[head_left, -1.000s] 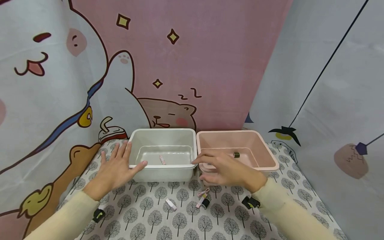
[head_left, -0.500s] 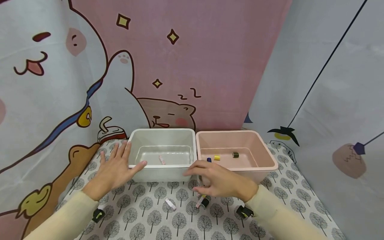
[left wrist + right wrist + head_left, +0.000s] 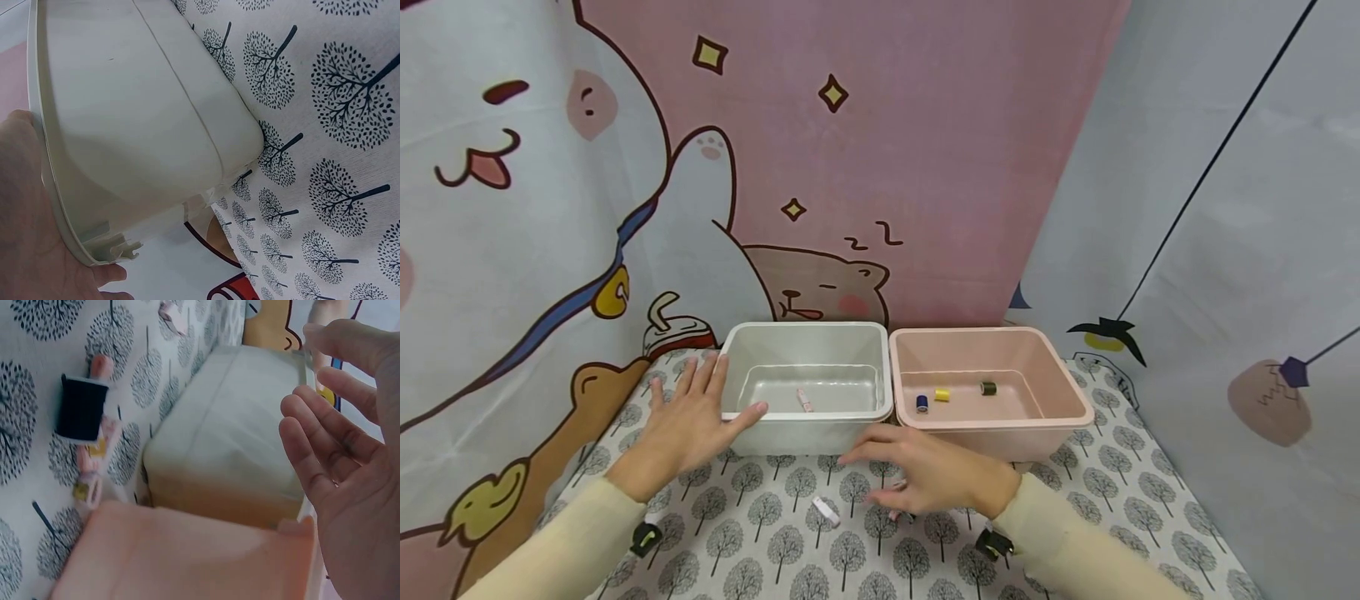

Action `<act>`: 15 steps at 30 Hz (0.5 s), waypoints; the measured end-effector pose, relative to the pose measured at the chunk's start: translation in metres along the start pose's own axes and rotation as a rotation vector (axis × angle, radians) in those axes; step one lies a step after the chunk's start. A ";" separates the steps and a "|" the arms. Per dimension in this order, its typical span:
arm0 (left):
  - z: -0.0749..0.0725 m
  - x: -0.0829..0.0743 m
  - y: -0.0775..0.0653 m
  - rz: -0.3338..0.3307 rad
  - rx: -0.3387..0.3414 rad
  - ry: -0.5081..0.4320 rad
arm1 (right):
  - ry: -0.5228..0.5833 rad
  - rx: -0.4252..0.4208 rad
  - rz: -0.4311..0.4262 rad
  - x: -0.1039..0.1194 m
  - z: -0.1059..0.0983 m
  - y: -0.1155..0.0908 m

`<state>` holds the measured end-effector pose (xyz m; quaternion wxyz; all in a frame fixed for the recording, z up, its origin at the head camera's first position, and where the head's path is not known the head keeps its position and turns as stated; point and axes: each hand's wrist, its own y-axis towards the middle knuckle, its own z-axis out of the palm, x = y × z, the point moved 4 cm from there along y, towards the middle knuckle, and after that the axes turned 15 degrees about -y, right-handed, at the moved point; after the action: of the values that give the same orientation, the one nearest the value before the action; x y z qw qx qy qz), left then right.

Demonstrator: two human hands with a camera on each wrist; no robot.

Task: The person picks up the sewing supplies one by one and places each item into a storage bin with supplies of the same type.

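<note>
My left hand (image 3: 688, 417) rests with spread fingers at the left rim of the white bin (image 3: 805, 435). In the left wrist view its fingers lie along that rim. My right hand (image 3: 925, 471) hovers in front of the pink bin (image 3: 1000, 440), fingers loosely extended and holding nothing. Below it on the cloth lie a black thread spool (image 3: 82, 409) and a small pink-and-white stick (image 3: 92, 453) with a loop at its end; the hand mostly hides them in the head view. A white stick (image 3: 826, 511) lies to their left.
Inside the pink bin are a blue spool (image 3: 921, 404), a yellow spool (image 3: 942, 396) and a dark green spool (image 3: 988, 388). A small pink-and-white stick (image 3: 805, 400) lies in the white bin. The bins stand side by side on a tree-print cloth (image 3: 805, 558), before a cartoon curtain (image 3: 925, 167).
My right hand has moved from over the pink bin's front left corner toward me and left, uncovering the blue and yellow spools. My left hand has stayed put.
</note>
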<state>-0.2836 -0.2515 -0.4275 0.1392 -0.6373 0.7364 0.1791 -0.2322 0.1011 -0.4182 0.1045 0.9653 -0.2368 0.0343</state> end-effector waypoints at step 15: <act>0.001 0.003 0.001 0.005 -0.010 0.003 | -0.001 0.140 0.037 0.005 0.037 0.013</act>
<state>-0.2846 -0.2532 -0.4297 0.1345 -0.6363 0.7375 0.1821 -0.2336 0.0792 -0.4516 0.0362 0.9657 -0.2518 0.0524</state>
